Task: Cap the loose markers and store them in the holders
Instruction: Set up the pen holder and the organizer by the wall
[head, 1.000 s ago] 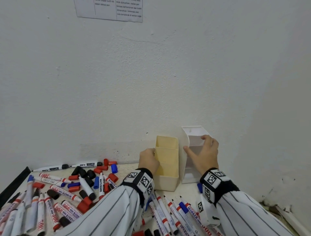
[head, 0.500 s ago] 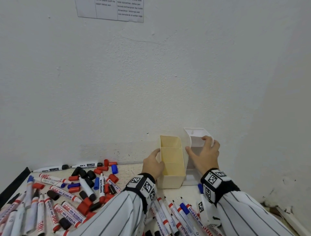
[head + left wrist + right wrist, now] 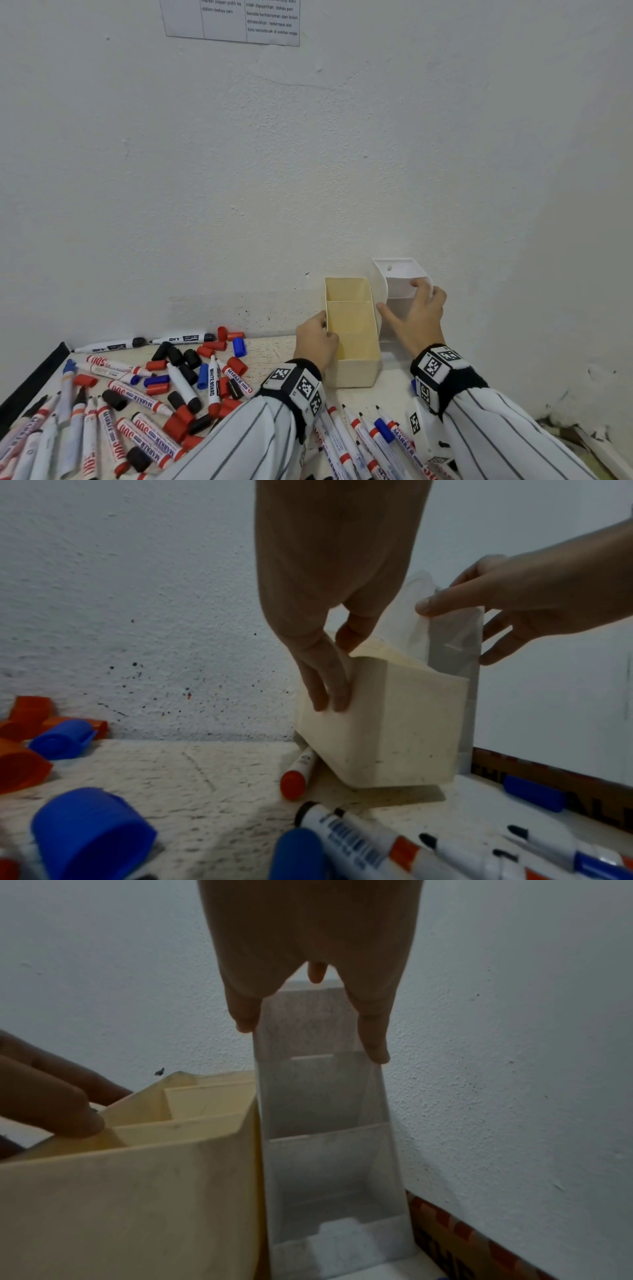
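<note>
A cream holder [image 3: 352,366] with inner dividers stands by the wall, empty. My left hand [image 3: 317,339] grips its left wall, thumb inside, fingers outside [image 3: 325,691]. The holder [image 3: 387,723] is tilted, its near edge off the table. A taller white holder [image 3: 400,284] stands just right of it, also empty. My right hand [image 3: 416,315] holds the white holder [image 3: 322,1096] by its upper walls, thumb on the left side, fingers on the right. Loose markers [image 3: 137,397] and caps [image 3: 178,425] lie in a heap at the left. More uncapped markers [image 3: 370,442] lie under my forearms.
A white wall rises right behind the holders and along the right side. A red-capped marker [image 3: 296,775] lies partly under the cream holder. A blue cap [image 3: 534,792] lies by the table's right edge. A printed sheet [image 3: 236,20] hangs on the wall.
Both holders shifted right and stood more upright against the wall. My hands kept their grips on them.
</note>
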